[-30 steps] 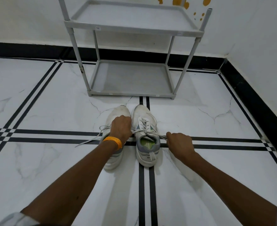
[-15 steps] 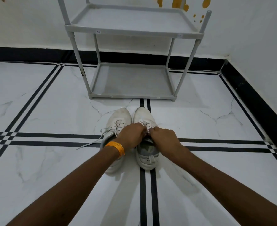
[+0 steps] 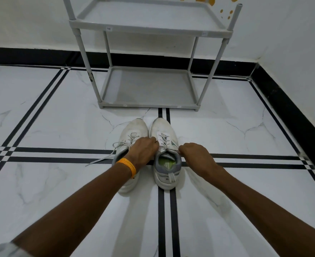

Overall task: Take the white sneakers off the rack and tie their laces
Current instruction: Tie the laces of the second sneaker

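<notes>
Two white sneakers stand side by side on the floor, toes toward the rack. The right sneaker (image 3: 166, 164) shows its grey collar and green insole. My left hand (image 3: 143, 151), with an orange wristband, pinches one end of this sneaker's lace at its left side. My right hand (image 3: 195, 154) pinches the other end at its right side. The lace runs taut between them across the tongue. The left sneaker (image 3: 134, 129) is partly hidden under my left wrist; its laces (image 3: 104, 156) trail loose to the left.
A grey two-shelf rack (image 3: 149, 106) stands just beyond the sneakers against the white wall, both shelves bare. The floor is white marble tile with black stripes. A wall with a black skirting (image 3: 290, 115) runs along the right.
My hands were together over the right sneaker's tongue half a second ago. They have drawn apart, the right hand moving right, and the lace is pulled tight between them.
</notes>
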### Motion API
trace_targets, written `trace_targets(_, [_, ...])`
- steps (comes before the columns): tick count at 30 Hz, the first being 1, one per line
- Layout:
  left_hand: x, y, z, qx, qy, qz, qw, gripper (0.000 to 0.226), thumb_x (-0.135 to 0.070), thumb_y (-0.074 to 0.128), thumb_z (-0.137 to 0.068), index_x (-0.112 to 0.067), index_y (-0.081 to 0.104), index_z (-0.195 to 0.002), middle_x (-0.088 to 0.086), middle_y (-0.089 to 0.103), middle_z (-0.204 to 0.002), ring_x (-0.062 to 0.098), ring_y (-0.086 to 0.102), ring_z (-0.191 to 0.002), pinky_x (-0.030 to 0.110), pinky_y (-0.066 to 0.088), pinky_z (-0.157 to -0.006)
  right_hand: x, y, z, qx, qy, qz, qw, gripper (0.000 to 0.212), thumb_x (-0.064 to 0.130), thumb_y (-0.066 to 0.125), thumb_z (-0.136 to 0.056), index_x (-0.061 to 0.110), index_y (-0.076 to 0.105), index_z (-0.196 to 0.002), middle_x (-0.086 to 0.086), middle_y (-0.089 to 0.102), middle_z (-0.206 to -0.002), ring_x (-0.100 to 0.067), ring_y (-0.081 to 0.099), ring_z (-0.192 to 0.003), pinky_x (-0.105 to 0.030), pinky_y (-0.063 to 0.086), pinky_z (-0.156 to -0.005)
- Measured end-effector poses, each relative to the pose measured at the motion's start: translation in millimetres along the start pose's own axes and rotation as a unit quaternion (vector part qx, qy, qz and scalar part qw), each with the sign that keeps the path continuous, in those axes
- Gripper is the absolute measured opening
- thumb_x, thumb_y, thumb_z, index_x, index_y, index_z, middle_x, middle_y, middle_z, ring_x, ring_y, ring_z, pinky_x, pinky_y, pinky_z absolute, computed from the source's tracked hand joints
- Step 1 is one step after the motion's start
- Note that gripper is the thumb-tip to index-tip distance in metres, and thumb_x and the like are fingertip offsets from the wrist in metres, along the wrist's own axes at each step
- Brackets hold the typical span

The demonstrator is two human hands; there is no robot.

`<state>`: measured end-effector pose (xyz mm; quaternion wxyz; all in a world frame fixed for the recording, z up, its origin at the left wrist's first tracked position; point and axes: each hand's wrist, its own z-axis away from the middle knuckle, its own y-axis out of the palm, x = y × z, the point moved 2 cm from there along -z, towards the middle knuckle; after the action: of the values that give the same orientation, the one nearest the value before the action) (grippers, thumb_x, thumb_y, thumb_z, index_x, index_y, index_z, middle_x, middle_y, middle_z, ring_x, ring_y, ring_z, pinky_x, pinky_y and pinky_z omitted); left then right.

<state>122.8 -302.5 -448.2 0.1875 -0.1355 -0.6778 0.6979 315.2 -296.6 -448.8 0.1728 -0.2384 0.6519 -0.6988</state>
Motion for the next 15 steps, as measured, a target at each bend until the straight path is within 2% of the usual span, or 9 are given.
trace_targets(5, [-1, 3, -3, 0.044, -0.022, -0.014, 0.999, 0.023, -0.005, 0.047, -0.092, -0.005, 0.056, -0.112, 0.017, 0.061, -0.115, 0.038, 0.062, -0.102, 0.042, 0.047, -0.079, -3, 8, 0, -0.001, -0.006, 0.034, 0.999, 0.015, 0.002, 0.053, -0.085, 0.008, 0.062, -0.095, -0.014, 0.067, -0.091, -0.036, 0.062, -0.084, -0.036, 0.038, -0.062])
trace_targets(8, [-2, 7, -2, 0.063, -0.03, -0.028, 0.997, 0.022, -0.009, 0.048, -0.093, -0.007, 0.055, -0.114, 0.015, 0.061, -0.118, 0.037, 0.062, -0.104, 0.042, 0.047, -0.08, -2, 9, 1, 0.004, 0.002, 0.033, 0.999, 0.013, 0.004, 0.052, -0.086, 0.009, 0.062, -0.093, -0.014, 0.067, -0.09, -0.036, 0.062, -0.082, -0.033, 0.032, -0.061])
trace_targets(15, [-18, -5, -5, 0.074, -0.073, -0.023, 0.994, 0.023, -0.003, 0.048, -0.092, -0.005, 0.062, -0.111, 0.016, 0.064, -0.116, 0.037, 0.063, -0.106, 0.043, 0.049, -0.083, -3, 7, 2, 0.01, 0.051, -0.007, 0.999, 0.014, 0.014, 0.049, -0.094, 0.009, 0.061, -0.089, -0.013, 0.068, -0.09, -0.033, 0.063, -0.082, -0.031, 0.033, -0.063])
